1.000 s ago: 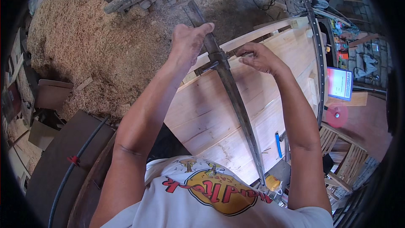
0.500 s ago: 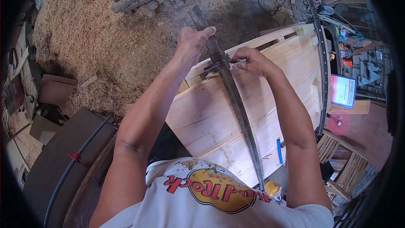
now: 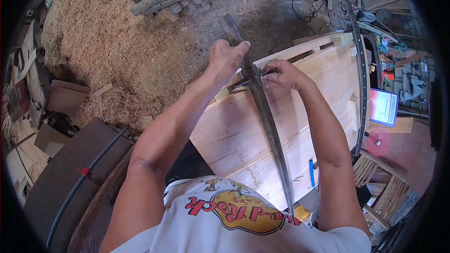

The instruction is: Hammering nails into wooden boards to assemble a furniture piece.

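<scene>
A long dark metal bar clamp (image 3: 268,122) lies across a panel of pale wooden boards (image 3: 234,143), its near end reaching toward my shirt. Its far end juts past the panel's far edge. My left hand (image 3: 227,60) is closed around the bar near that far end, thumb on top. Just nearer, the clamp's sliding jaw (image 3: 240,85) sits at the panel's edge. Beside it, my right hand (image 3: 287,76) is closed, with thumb and fingertips pinching a small dark part at the clamp's right side. The fingers partly hide that part, and its kind is unclear.
A heap of wood shavings (image 3: 108,42) covers the floor at far left. A curved dark metal strip (image 3: 362,75) runs along the panel's right. On the panel lies a blue stick-like tool (image 3: 311,173). A yellow object (image 3: 302,213) is near my shirt. Slatted wood (image 3: 379,178) stands at right.
Both hands and the clamp's far end have shifted slightly right and nearer in the picture; the whole view has also moved a little. Both hands keep their places on the clamp.
</scene>
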`<act>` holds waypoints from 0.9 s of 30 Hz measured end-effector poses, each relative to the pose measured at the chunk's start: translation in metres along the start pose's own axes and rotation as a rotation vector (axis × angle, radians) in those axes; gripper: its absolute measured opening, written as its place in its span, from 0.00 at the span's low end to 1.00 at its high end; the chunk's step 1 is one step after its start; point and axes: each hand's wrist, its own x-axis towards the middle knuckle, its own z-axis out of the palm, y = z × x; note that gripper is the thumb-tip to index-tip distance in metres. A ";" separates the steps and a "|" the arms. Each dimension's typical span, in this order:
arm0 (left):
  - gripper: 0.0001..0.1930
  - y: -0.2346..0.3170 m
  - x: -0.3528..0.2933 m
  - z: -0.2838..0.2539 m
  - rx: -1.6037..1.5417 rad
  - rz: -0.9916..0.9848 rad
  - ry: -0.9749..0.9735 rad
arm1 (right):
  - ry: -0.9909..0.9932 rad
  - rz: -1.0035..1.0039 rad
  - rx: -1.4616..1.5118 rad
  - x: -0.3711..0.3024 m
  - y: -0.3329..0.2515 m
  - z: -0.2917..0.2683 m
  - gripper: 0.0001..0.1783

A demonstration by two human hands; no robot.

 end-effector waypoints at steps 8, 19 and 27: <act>0.21 0.012 -0.001 -0.001 -0.032 -0.051 -0.089 | 0.047 -0.031 -0.070 -0.001 0.003 0.001 0.08; 0.25 -0.021 0.014 0.005 -0.182 0.044 -0.174 | 0.674 -0.269 -0.316 -0.038 -0.015 0.033 0.15; 0.33 -0.009 0.003 -0.003 -0.160 -0.040 -0.291 | 0.881 -0.099 -0.199 -0.120 -0.005 0.093 0.13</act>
